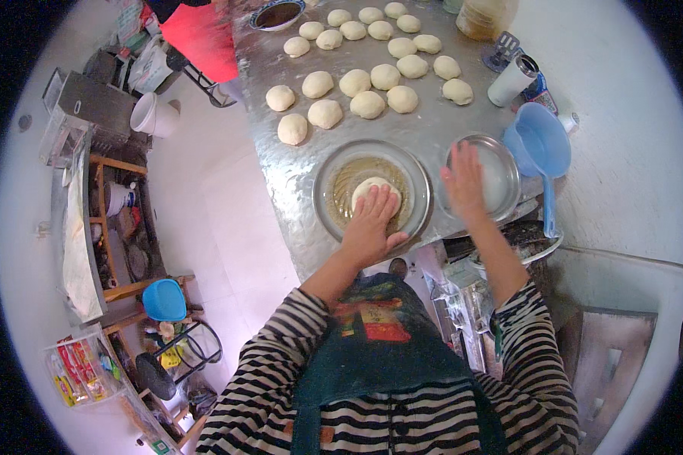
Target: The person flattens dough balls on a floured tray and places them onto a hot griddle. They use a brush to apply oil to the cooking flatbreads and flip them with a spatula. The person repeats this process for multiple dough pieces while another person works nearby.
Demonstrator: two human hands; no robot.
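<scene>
My left hand [371, 227] lies flat, fingers stretched out, on a pale round of dough [363, 191]. That dough sits in a round metal tray [319, 193] whose bottom is coated with a brownish, grainy layer [347, 176]. Over the left part of a second round metal dish [513, 189], holding cloudy whitish liquid, my right hand [466, 182] is held with its fingers extended and nothing in it. Beyond the tray, several dough balls [367, 105] rest in loose rows on the metal worktop [288, 189].
A blue plastic dipper [537, 140] stands right of the dish, its handle toward me. Behind it are a white flask [513, 80], a dark slotted utensil [502, 49] and a jar [482, 19]. A bowl of dark liquid [278, 14] is at the far left. The wall borders the right.
</scene>
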